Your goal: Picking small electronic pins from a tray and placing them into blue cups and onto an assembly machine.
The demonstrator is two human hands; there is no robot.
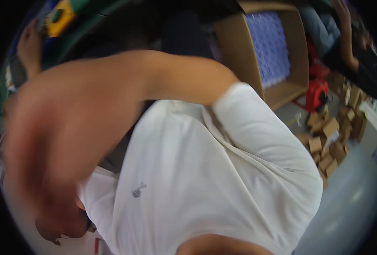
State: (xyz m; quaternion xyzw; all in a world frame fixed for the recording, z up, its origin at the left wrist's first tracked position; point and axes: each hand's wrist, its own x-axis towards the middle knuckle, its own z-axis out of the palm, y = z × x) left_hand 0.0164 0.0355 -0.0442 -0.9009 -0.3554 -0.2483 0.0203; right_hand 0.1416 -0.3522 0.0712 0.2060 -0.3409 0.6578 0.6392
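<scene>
My right arm comes out of a white short sleeve (265,123) and bends across my chest to the left. My right hand (69,119) is very close to the lens and badly smeared by motion. Its fingers cannot be made out, nor whether it holds anything. My left sleeve (99,191) shows at the lower left, but smeared skin covers the arm beyond it. My left hand cannot be told apart there. Past that smear, at the upper left, is a bare hand or foot (29,46) whose owner I cannot tell.
An open cardboard box (263,100) holds blue-violet moulded trays (267,46) at the upper right. Beside it are a red stool (316,91) and a seated person (358,70). Small cardboard boxes (329,127) lie heaped on the floor. A yellow-and-green object (61,17) sits upper left.
</scene>
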